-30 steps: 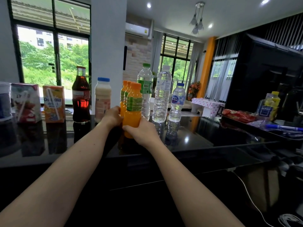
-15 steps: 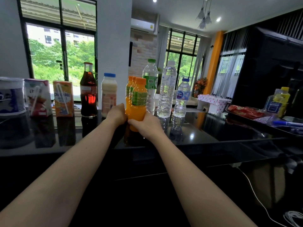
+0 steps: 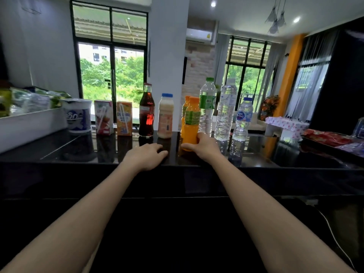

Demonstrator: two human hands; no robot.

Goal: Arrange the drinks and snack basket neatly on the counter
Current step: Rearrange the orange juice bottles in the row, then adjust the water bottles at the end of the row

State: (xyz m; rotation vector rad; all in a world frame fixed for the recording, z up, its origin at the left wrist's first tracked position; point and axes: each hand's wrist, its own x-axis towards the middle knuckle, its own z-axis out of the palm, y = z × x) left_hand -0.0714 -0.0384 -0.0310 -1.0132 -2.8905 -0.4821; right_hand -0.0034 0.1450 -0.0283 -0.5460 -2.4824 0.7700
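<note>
Glossy black surface (image 3: pixel 266 154). Right grip (image 3: pixel 204 147) clamped low on orange bottle (image 3: pixel 192 117), frame centre; left grip (image 3: pixel 145 156) loose, empty, resting on surface. Bottle likely full, hefty, smooth plastic; best held low on body.

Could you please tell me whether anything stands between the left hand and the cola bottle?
Nothing visible does. The left hand is open just in front of the cola bottle, with only bare black counter between them. The blue-capped bottle stands beside the cola, off the path.
</note>
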